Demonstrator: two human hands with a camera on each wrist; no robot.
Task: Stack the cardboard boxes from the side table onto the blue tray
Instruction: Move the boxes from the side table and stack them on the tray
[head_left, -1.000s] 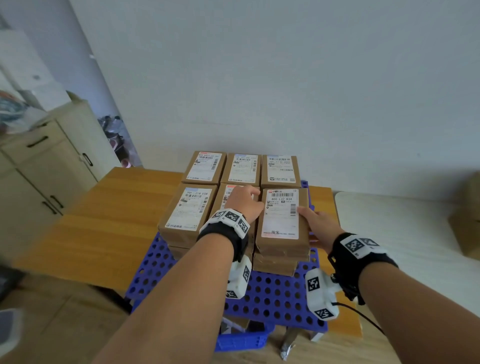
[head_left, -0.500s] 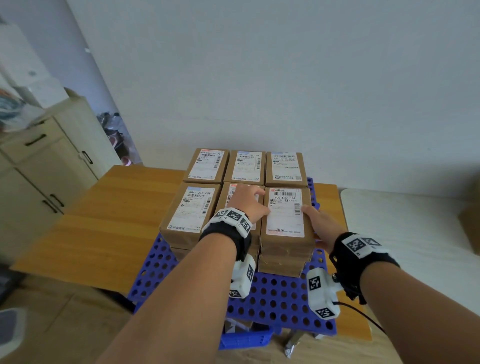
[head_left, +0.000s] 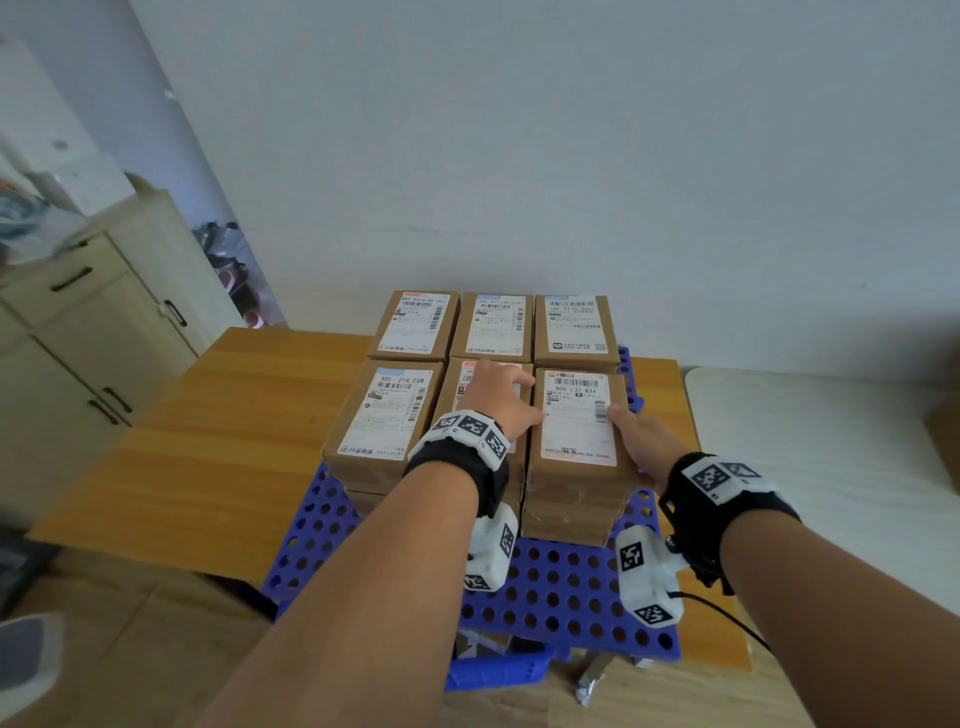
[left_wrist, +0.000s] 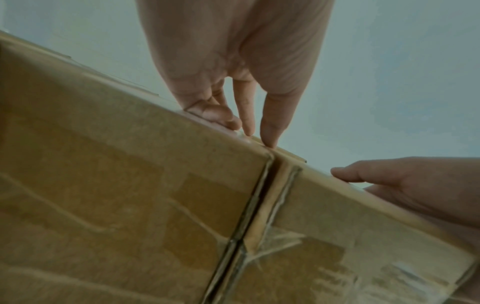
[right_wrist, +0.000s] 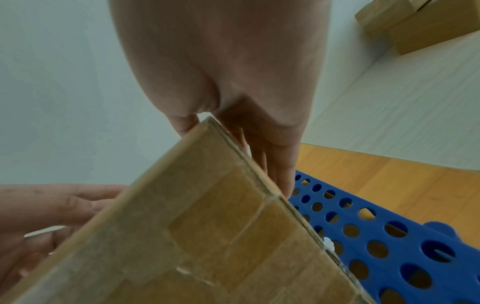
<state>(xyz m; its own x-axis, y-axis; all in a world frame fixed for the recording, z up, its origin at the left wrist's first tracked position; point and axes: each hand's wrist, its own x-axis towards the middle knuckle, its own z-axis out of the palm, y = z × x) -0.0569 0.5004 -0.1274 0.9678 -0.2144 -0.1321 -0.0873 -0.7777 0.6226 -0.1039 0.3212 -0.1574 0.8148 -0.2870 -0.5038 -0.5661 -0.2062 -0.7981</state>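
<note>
Your head view is evenly and softly lit, bright enough to read large print on the box labels (head_left: 575, 415); small print stays too fine to make out. Shadows are faint, only a soft dark band under the near edge of the tabletop (head_left: 249, 415). There is no strong glare. The wide lens bends the far wall and the cabinet (head_left: 98, 332) at the left, and the left corners smear into blur. Your two wrist views are dimmer, greyish and slightly grainy. In both, the palm closest to the lens is soft and shaded, and the cardboard face (left_wrist: 130, 205) near the lens is blurred, with a dull sheen on its tape.
</note>
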